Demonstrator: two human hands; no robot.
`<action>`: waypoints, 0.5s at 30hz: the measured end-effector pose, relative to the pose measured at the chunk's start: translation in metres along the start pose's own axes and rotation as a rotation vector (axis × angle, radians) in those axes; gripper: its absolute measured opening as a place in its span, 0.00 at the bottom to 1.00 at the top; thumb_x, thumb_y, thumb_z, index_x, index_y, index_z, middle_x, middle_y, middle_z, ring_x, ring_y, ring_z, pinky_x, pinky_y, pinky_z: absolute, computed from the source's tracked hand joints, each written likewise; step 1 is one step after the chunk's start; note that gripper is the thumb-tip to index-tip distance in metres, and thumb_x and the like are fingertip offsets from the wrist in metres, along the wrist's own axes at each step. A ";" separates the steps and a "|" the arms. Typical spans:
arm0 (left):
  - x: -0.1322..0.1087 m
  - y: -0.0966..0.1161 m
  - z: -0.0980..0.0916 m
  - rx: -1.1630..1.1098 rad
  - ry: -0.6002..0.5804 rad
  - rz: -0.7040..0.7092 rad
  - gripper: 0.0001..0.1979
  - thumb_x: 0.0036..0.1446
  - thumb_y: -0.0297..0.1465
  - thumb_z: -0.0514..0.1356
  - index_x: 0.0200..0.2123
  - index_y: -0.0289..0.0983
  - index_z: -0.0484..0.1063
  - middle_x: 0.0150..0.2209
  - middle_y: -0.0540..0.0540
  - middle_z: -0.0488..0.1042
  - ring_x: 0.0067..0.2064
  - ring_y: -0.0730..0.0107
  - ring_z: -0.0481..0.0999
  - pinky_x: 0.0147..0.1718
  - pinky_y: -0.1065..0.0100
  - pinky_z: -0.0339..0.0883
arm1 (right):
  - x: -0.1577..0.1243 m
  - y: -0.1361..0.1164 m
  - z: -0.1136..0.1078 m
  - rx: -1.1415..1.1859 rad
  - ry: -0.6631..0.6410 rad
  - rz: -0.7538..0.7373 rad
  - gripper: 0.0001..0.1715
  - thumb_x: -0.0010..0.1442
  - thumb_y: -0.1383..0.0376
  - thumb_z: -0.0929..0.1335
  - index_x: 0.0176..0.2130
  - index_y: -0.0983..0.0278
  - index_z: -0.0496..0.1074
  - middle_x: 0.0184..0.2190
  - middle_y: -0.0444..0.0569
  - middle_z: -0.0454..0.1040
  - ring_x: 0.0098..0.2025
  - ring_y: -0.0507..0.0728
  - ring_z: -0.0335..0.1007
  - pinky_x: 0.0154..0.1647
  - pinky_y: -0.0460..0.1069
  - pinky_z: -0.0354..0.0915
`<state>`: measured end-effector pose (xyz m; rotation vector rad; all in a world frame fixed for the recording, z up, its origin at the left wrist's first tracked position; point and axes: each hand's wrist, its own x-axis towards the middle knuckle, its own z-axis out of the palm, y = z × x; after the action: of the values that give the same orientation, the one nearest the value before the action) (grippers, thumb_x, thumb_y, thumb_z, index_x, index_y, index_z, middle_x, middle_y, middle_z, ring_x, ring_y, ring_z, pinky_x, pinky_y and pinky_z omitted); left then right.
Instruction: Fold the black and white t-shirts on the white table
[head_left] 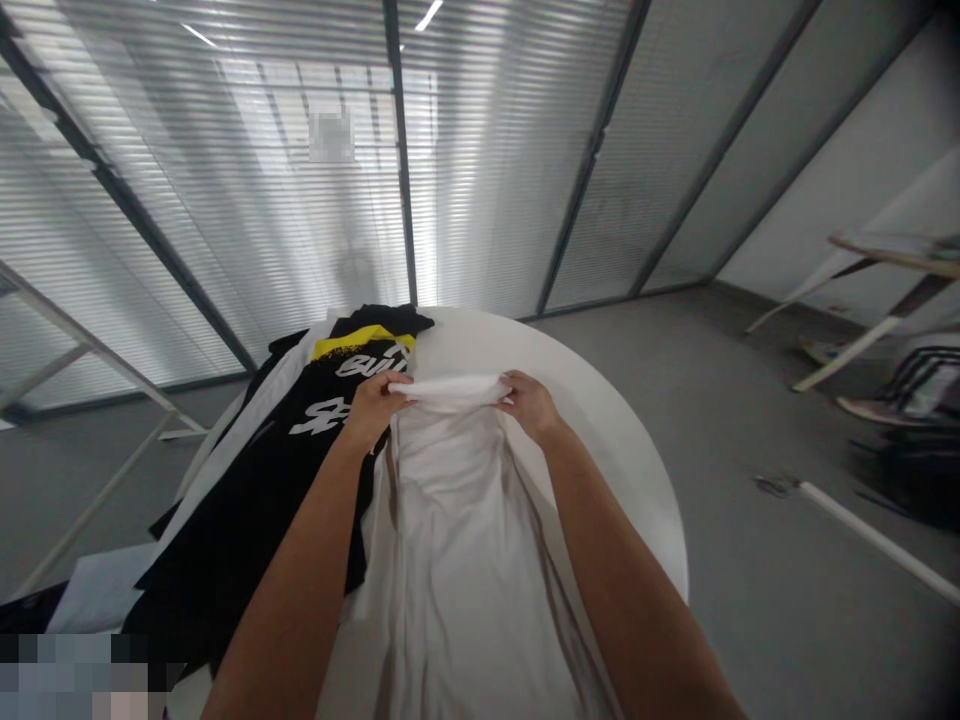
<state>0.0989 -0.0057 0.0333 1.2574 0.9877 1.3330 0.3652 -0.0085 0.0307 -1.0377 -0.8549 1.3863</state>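
Centre frame: left hand [373, 398] and right hand [529, 402] fingers clamped on far edge of white cloth garment [457, 520] atop round white table [637, 480]; fingertips hidden in fold; black printed shirt [300, 450] at left, lettering partly covered; lower-left corner blurred.

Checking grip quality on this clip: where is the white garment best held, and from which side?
Best at its far folded edge, one hand at each end, as now: the left hand and right hand pinch the two corners of the white garment from the near side. The cloth lies long and narrow on the round white table, so holding both corners probably keeps the fold straight.
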 end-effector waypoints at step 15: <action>-0.006 0.016 -0.006 0.048 -0.023 -0.169 0.09 0.42 0.31 0.59 0.30 0.35 0.72 0.33 0.47 0.74 0.29 0.71 0.72 0.23 0.71 0.67 | 0.004 0.005 0.001 -0.442 0.187 0.013 0.12 0.43 0.66 0.65 0.33 0.62 0.68 0.34 0.48 0.74 0.34 0.53 0.68 0.27 0.44 0.60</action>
<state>0.0911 -0.0133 0.0472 1.1949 1.0907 1.1678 0.3630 -0.0046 0.0260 -1.4866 -1.0403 1.1106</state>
